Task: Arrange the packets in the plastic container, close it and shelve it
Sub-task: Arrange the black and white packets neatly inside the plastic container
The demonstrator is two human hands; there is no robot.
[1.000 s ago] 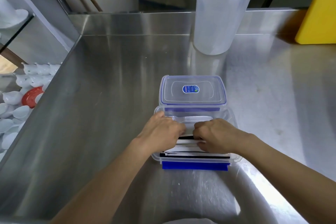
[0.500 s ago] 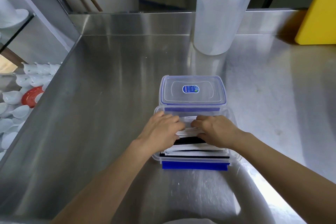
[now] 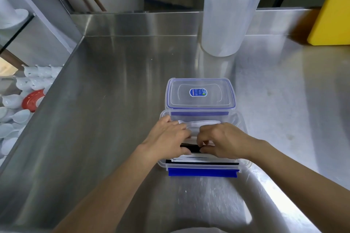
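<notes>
A clear plastic container [image 3: 244, 125] with a blue front latch [image 3: 202, 172] sits open on the steel counter. Flat black-and-white packets [image 3: 200, 159] stand on edge inside it. My left hand [image 3: 166, 140] and my right hand [image 3: 223, 142] are both inside the container, fingers pinched on a black-edged packet [image 3: 191, 147] between them. The clear lid [image 3: 200, 93] with a blue rim and a blue sticker lies just behind the container. My hands hide the middle of the packets.
A tall frosted plastic jug [image 3: 227, 13] stands at the back of the steel counter [image 3: 113, 119]. A yellow board [image 3: 333, 9] leans at the back right. White dishes and a red one [image 3: 32, 98] lie below the counter's left edge.
Both hands have shifted a little within the container and now pinch a black-edged packet between them. The container and lid have not moved.
</notes>
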